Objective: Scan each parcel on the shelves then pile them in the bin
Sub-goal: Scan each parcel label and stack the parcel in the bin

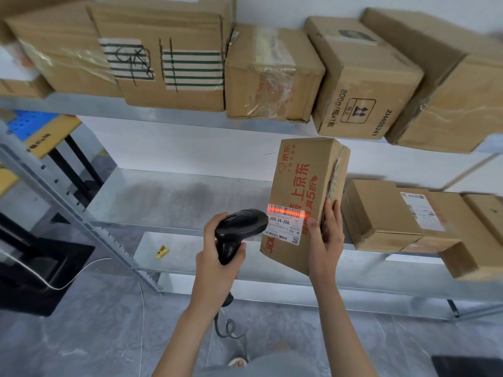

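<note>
Metal shelves [190, 118] are carrying rows of taped brown boxes. The parcel [304, 191], printed with red lettering, is being held clear of the middle shelf with its label facing the scanner, right hand [325, 238] wrapping its edge. Left hand [217, 257] is gripping the black scanner [239, 227], throwing a red line across the barcode label [285, 223].
</note>
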`<state>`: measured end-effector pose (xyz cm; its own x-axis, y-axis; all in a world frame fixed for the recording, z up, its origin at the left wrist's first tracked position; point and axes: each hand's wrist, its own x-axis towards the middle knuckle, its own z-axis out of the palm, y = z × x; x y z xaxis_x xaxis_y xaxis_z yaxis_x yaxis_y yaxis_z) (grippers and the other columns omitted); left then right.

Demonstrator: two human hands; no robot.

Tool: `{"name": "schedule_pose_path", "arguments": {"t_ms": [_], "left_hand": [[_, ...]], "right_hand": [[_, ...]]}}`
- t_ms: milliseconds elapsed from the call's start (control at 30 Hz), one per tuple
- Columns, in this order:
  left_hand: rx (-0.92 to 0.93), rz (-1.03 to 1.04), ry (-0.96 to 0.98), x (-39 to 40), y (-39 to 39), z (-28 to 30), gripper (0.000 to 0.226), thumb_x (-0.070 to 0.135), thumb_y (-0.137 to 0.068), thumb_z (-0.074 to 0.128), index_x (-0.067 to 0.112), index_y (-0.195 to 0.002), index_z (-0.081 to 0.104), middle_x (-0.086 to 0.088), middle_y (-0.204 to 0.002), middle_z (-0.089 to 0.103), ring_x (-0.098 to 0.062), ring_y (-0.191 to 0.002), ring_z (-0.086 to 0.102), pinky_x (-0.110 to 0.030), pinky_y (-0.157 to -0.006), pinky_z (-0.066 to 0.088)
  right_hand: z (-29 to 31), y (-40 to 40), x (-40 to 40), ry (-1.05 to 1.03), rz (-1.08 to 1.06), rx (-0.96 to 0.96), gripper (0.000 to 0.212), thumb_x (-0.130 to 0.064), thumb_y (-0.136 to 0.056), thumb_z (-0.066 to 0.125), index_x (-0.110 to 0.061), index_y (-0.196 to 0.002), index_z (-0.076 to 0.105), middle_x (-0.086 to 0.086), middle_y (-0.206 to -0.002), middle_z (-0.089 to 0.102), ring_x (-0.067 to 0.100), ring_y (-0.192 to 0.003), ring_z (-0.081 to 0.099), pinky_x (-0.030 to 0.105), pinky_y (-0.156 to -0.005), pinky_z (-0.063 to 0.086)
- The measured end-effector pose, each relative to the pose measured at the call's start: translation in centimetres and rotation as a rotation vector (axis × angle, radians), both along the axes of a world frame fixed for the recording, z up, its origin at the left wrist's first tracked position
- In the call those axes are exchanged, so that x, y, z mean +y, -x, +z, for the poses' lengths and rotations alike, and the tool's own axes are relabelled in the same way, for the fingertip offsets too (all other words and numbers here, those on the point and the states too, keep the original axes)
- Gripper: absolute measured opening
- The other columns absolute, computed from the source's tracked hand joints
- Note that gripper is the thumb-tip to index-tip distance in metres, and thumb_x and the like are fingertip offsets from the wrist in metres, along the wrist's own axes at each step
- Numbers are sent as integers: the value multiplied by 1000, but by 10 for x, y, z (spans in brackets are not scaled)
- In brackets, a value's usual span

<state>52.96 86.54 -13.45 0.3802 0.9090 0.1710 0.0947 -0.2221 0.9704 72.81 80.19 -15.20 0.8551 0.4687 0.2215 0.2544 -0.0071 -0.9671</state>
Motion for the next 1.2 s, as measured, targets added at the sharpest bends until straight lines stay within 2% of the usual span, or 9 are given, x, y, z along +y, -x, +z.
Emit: {"name": "schedule_pose_path", "arguments": {"t_ms": [233, 433, 567, 700, 833, 900, 967, 1067, 1200], "left_hand": [[8, 14, -2, 2, 11, 3, 69, 6, -92, 71, 54, -133, 43, 12, -82, 69, -12, -51, 58, -21, -48, 49], [10, 18, -1, 2, 18, 5, 71, 6, -92, 72, 55, -133, 43, 18, -98, 68, -13, -57, 62, -24, -51, 52], [-2, 14, 4, 2, 18, 5, 70, 6, -92, 72, 55, -132, 43, 17, -97, 68, -16, -52, 59, -25, -47, 51], [-17, -13, 3, 4, 10, 13, 74, 3, -90, 72, 60, -128, 44, 15, -97, 68, -17, -54, 61, -22, -49, 51], [-26, -101, -1, 7, -10, 31, 76, 1, -90, 72, 62, -125, 43, 12, -95, 68, -17, -55, 63, -23, -52, 53], [-42, -160, -23, 6, -29, 42, 76, 3, -90, 72, 64, -125, 43, 5, -96, 68, -16, -57, 64, -20, -52, 53], [-60, -224, -49, 5, -51, 51, 76, 4, -90, 72, 64, -124, 43, 7, -97, 67, -16, -60, 64, -19, -52, 52], [-67, -339, -71, -6, -92, 56, 72, 7, -89, 73, 63, -125, 44, 14, -95, 68, -15, -59, 62, -23, -57, 54], [-41, -465, -105, -37, -138, 54, 73, 10, -88, 76, 64, -126, 45, 11, -99, 70, -11, -65, 64, -22, -66, 55]], "right_hand": [[0, -2, 0, 1, -2, -2, 55, -40, -90, 59, -47, -143, 43, -19, -162, 29, 4, -137, 35, 54, -118, 32], [-2, -4, -2, 5, -9, -4, 56, -42, -90, 58, -48, -143, 43, -21, -162, 28, 2, -137, 34, 53, -118, 31], [-1, -3, -5, -23, -12, 38, 55, -46, -87, 59, -51, -140, 44, -20, -162, 29, 9, -143, 34, 53, -119, 31], [5, -7, -16, -65, -39, 76, 57, -37, -90, 61, -38, -145, 48, -14, -162, 31, 8, -146, 34, 50, -120, 32], [20, -24, -39, -72, -123, 89, 57, -34, -92, 61, -31, -148, 49, -15, -161, 33, -6, -143, 33, 31, -118, 33], [30, -38, -55, -106, -184, 112, 52, -24, -96, 62, -30, -147, 50, -14, -160, 35, -16, -136, 36, 13, -109, 37], [38, -50, -71, -115, -238, 110, 54, -25, -94, 62, -26, -147, 51, -14, -159, 37, -20, -132, 37, 0, -97, 36], [46, -65, -101, -109, -317, 94, 55, -27, -93, 63, -24, -146, 52, -16, -155, 41, -13, -139, 35, 0, -100, 34], [53, -83, -145, -142, -432, 145, 48, -41, -86, 60, -45, -133, 53, -30, -142, 46, -25, -127, 39, -6, -89, 34]]}}
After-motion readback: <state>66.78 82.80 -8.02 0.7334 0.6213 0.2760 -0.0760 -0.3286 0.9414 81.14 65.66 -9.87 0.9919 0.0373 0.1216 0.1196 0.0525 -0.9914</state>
